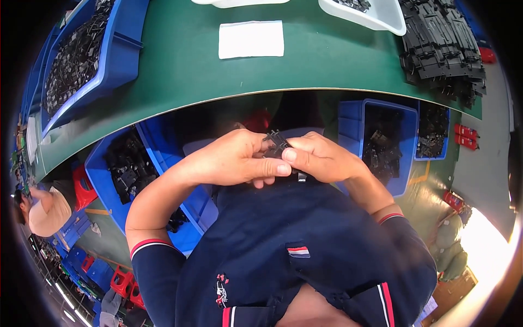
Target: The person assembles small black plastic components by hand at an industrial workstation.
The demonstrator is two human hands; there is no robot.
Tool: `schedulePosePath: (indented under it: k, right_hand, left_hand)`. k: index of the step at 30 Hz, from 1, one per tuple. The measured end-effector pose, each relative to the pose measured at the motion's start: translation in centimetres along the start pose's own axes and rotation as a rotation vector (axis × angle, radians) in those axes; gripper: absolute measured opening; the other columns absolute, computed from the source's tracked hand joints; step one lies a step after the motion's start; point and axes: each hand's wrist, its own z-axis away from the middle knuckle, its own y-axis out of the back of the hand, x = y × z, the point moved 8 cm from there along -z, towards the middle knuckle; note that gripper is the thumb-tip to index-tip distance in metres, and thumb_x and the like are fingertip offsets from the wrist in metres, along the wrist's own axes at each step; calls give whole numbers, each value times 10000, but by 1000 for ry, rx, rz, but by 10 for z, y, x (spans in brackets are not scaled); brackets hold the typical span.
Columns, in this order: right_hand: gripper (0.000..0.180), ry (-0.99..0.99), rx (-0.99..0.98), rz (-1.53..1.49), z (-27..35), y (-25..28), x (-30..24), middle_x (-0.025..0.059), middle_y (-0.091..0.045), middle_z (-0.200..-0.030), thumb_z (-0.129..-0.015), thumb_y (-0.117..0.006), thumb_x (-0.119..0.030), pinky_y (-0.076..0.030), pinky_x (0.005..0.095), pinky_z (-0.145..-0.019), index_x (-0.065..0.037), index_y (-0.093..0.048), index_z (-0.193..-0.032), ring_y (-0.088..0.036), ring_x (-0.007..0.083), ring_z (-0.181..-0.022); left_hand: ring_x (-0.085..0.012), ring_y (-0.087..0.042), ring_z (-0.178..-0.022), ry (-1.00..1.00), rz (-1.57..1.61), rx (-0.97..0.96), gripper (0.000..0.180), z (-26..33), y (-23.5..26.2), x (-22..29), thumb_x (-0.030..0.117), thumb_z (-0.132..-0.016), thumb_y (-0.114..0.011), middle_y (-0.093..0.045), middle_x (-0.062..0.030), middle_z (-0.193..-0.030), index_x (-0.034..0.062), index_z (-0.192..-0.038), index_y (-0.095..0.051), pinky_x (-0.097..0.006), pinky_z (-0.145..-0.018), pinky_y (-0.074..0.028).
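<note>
Close to my body, just below the table's front edge, a small black plastic part (277, 143) with thin prongs is held between both hands. My left hand (245, 161) is closed round its left side, the thumb stretched across toward the other hand. From the other side my right hand (321, 157) pinches the part, its thumb tip pressing near the lower end. Much of the part is hidden behind the fingers, and its exact kind cannot be made out.
A green table (185, 71) spans the front, bearing a white sheet (251, 39), a white tray (376, 19), stacked black plastic parts (444, 46) and a blue bin (122, 57) of small parts. Blue crates (354, 128) of black parts stand below. Another person (52, 210) sits far left.
</note>
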Motion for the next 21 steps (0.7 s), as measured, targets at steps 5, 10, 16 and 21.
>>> schedulePosePath:
  k: [5, 10, 16, 21]
  right_hand:
    - [375, -59, -106, -54, 3, 0, -13, 84, -610, -769, -974, -394, -328, -436, 293, -649, -4, -577, -924, -549, 157, -690]
    - [336, -77, -186, 73, 6, -6, -5, 82, -615, -787, -958, -447, -329, -449, 292, -632, -19, -572, -985, -562, 153, -683]
    - [257, -43, -197, 81, 5, -8, -11, 69, -623, -781, -945, -484, -271, -445, 305, -587, -27, -564, -968, -573, 182, -644]
    - [244, 32, -65, 277, 2, -4, -17, 96, -612, -713, -931, -501, -267, -450, 340, -550, -40, -556, -863, -588, 278, -607]
  left_hand:
    - [-79, -598, -598, 57, 174, -92, 281, 2, -10, -15, 306, -903, -572, -639, -36, -722, 30, -904, -628, -198, -514, -446]
    - [-104, -618, -602, -55, 485, -117, 277, 4, -20, -21, 291, -911, -560, -660, -65, -743, 21, -907, -620, -197, -503, -442]
    - [-97, -591, -514, 26, 496, -87, 335, 0, -23, -40, 345, -918, -536, -633, -49, -647, 34, -835, -630, -195, -447, -437]
    - [-120, -590, -482, 59, 662, -70, 387, -3, -29, -58, 386, -918, -510, -625, -73, -637, 25, -836, -619, -197, -425, -450]
